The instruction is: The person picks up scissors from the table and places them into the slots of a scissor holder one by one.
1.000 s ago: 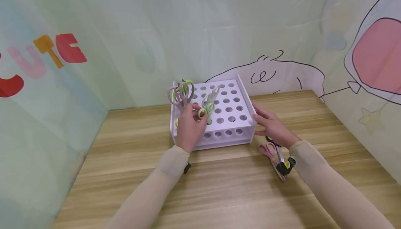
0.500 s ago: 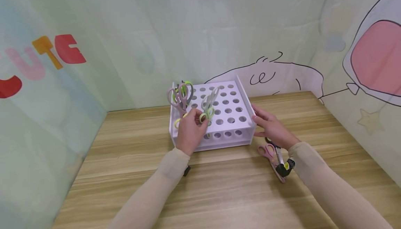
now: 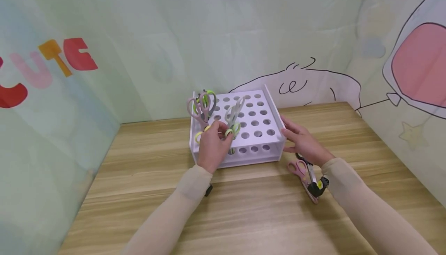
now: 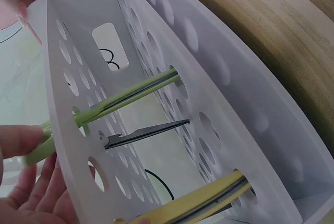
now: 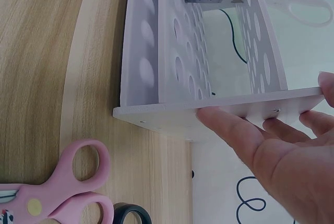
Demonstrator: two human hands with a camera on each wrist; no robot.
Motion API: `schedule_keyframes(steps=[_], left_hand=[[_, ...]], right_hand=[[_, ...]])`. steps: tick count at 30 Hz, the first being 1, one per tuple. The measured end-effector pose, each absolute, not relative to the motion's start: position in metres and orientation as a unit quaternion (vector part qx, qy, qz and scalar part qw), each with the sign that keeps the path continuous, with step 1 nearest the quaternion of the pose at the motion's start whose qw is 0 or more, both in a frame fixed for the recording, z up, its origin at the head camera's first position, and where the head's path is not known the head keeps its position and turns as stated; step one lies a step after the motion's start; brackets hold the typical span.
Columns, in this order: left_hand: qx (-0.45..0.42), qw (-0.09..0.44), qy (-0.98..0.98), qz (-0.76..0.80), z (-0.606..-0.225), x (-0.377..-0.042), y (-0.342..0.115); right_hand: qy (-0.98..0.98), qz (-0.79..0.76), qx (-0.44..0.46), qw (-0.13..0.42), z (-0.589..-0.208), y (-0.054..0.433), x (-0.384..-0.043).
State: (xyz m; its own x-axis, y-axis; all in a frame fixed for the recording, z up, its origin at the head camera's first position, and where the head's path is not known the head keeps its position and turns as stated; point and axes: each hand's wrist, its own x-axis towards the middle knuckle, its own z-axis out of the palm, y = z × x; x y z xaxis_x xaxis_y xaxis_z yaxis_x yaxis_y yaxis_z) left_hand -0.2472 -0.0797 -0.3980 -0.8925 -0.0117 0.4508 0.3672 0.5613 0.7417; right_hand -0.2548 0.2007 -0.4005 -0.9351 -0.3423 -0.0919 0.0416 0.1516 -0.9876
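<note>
My left hand [image 3: 215, 144] pinches the handle of a pair of light green scissors [image 4: 125, 98] at the front of a white rack [image 3: 259, 142]. In the left wrist view their blades pass down through holes in both of its perforated shelves. My right hand [image 3: 304, 140] presses against the rack's right side panel with extended fingers, its thumb at the top edge. White-handled scissors [image 3: 234, 112] stand just behind the green pair. Yellow scissors [image 4: 201, 199] are in the front left corner, partly hidden by my left hand in the head view.
Mauve scissors [image 3: 201, 120] stand at the rack's left side, overlapping bright green and grey handles. Pink scissors [image 3: 299, 171] and black-handled scissors [image 3: 311, 173] lie on the wooden table [image 3: 258, 208] below my right hand. A printed cloth wall [image 3: 156, 53] stands behind the rack.
My left hand and the green scissors have sunk lower, the blades passing down through the rack's holes. My right hand stays at the side panel.
</note>
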Motion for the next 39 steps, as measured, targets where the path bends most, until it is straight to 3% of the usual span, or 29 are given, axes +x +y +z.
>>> schedule_keyframes(steps=[13,25,39], left_hand=[[-0.128,0.197,-0.844,-0.483,-0.392,-0.245,-0.089],[-0.188,0.242,-0.804,-0.509,-0.39,-0.24,-0.102],[-0.177,0.291,-0.762,-0.551,-0.388,-0.231,-0.122]], right_hand=[[0.745,-0.642,-0.104,0.147,-0.4,0.201,-0.255],[0.744,-0.643,-0.104,0.149,-0.401,0.202,-0.255],[0.742,-0.646,-0.102,0.15,-0.399,0.2,-0.253]])
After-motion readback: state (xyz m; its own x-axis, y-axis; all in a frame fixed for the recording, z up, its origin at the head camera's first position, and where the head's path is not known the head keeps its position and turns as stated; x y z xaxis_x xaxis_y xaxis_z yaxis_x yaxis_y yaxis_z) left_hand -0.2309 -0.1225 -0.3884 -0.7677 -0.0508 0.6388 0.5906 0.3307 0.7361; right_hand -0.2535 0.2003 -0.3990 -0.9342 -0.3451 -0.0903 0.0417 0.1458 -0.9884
